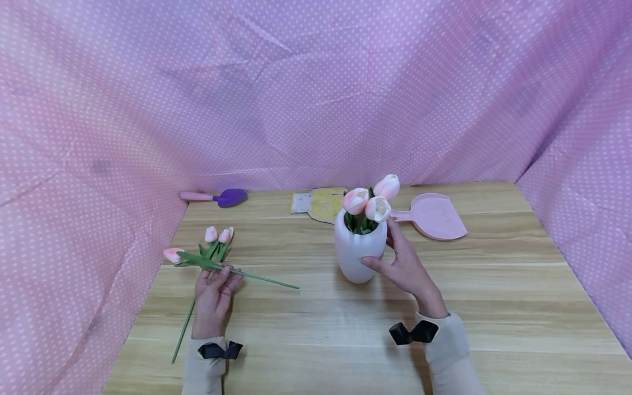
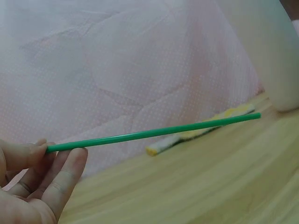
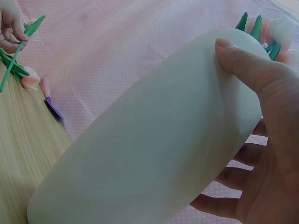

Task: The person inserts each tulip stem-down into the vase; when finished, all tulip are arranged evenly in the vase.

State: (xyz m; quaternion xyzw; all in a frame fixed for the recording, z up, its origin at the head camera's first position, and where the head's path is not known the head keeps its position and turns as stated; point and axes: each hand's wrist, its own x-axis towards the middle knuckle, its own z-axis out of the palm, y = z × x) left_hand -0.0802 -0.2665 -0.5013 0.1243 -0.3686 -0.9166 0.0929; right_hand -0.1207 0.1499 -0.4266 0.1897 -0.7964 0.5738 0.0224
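My left hand (image 1: 212, 299) pinches the green stem (image 2: 154, 134) of an artificial tulip. That tulip's pale pink head (image 1: 173, 254) points left, and the bare end of its stem reaches right over the table. Just beyond the hand show two more tulip heads (image 1: 218, 235), with a stem (image 1: 184, 332) running down toward the near left. On the right, a white vase (image 1: 356, 258) stands upright with three pink-white tulips (image 1: 377, 209) in it. My right hand (image 1: 408, 269) holds the vase's right side, its thumb on the front and fingers round behind, partly hidden.
Along the back of the wooden table (image 1: 316, 340) lie a purple trowel (image 1: 231, 197) with a pink handle, a yellow and white flat cloth-like piece (image 1: 323, 204) and a pink dustpan (image 1: 438, 216). Pink dotted cloth (image 1: 296, 109) hangs behind and at both sides.
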